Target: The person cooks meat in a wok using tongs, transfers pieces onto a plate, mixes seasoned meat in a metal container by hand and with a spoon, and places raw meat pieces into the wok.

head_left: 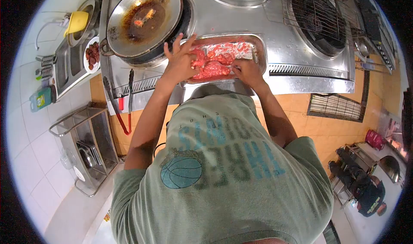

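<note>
A metal tray holding red, wet-looking pieces of raw meat stands at the front of the steel counter. My left hand is over the tray's left end. Its thumb and forefinger close on the left edge of the meat, while the other fingers spread upward. At the right end of the same piece, my right hand is closed, its fingertips pinching the meat's edge. Bits of red marinade and pale smears cover the tray floor behind the meat. My right fingertips are partly hidden.
A large wok with oily residue sits left of the tray. Red-handled tongs hang over the counter's front edge. At right, a wire grill rack covers a burner. A plate of dark meat pieces stands by the sink. Another person is far right.
</note>
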The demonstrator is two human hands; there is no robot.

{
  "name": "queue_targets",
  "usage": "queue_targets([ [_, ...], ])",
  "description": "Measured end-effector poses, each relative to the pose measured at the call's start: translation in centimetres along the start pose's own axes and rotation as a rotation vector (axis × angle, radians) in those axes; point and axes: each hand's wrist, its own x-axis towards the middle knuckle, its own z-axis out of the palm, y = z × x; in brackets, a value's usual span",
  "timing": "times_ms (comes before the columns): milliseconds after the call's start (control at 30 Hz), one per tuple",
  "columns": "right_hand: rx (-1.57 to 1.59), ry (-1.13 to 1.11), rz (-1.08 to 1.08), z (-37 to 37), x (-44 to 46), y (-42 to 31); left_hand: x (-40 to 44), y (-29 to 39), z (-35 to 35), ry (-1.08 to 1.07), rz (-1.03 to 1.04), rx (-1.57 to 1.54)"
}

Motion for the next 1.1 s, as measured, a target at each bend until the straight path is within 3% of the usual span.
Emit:
queue_targets([
  [233, 0.022, 0.114, -0.061, -0.1, -0.9, 0.0, -1.4, 0.2, 1.4, 0.079, 0.015, -0.069],
  [500, 0.042, -0.05, -0.024, -0.3, -1.1, -0.5, -1.5, 0.3, 2.7, -0.026, 0.084, -0.123],
  [733, 0.056, -0.09, -0.001, 0.0, -1.1, -0.3, -0.7, -0.3, -0.8, 0.082, 0.091, 0.002],
  [1000, 0.055, -0.066, 0.009, 0.8, -1.1, 0.1, 2.3, -9.1, -6.8, 0.386, -0.086, 0.239],
  [1100, 0.08, -0.084, 0.016, 0.6, -0.8, -0.1, 4.2, -14.8, -5.4, 0.283, -0.158, 0.054],
])
